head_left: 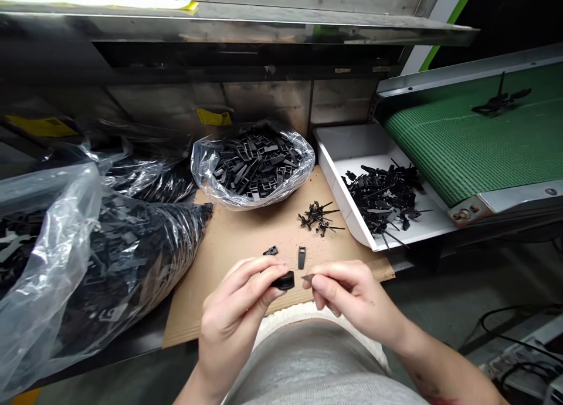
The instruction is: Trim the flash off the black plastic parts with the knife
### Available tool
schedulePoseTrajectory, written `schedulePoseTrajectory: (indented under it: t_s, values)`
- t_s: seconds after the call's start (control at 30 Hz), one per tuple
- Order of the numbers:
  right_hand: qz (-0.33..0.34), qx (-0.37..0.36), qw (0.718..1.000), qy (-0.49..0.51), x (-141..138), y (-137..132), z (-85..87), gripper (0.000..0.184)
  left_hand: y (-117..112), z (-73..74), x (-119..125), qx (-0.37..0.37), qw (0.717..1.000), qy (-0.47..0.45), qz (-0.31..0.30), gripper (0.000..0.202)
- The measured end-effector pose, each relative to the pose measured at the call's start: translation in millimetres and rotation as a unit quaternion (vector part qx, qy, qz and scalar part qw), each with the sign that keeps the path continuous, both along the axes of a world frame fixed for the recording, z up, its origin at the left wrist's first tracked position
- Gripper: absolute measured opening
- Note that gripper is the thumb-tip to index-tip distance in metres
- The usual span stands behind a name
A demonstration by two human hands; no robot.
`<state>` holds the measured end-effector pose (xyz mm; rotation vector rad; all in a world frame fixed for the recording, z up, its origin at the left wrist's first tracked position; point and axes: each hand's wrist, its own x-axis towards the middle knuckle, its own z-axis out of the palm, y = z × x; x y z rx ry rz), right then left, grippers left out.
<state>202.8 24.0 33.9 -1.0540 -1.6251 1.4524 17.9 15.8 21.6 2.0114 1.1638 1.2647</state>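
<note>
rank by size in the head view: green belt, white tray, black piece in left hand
1. Green belt, cut off at right
2. White tray
3. Black piece, partly hidden by the left hand

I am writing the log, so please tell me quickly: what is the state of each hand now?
Left hand: closed, holding a black part.
Right hand: closed, holding a small pointed piece, its kind unclear.

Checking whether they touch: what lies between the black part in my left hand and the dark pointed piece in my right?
In the head view, only a bare gap separates the black part and the dark pointed piece, with cardboard behind.
</note>
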Motion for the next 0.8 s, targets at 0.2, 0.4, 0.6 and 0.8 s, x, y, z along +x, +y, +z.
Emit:
schedulePoseTrajectory:
  t_s: [0.2, 0.4, 0.6, 0.8]
  values:
    - [-0.053, 0.063, 0.996, -0.042, -5, -6, -3.4, 0.028, 0, 0.0, 2, 0.07, 0.996, 0.062, -0.009, 0.034]
    - [-0.026, 0.046, 0.998, -0.045, -1, -3, 0.4, 0.026, 3, 0.3, 1, 0.128, 0.987, 0.092, -0.029, 0.041]
    - [0.093, -0.08, 0.992, 0.012, 11, 13, 5.4, 0.025, 2, 0.4, 3, 0.102, 0.99, 0.093, -0.032, 0.036]
    - [0.196, -0.248, 0.935, 0.16, 17, 27, -12.9, 0.023, -1, -1.3, 7, 0.051, 0.997, 0.04, -0.048, 0.027]
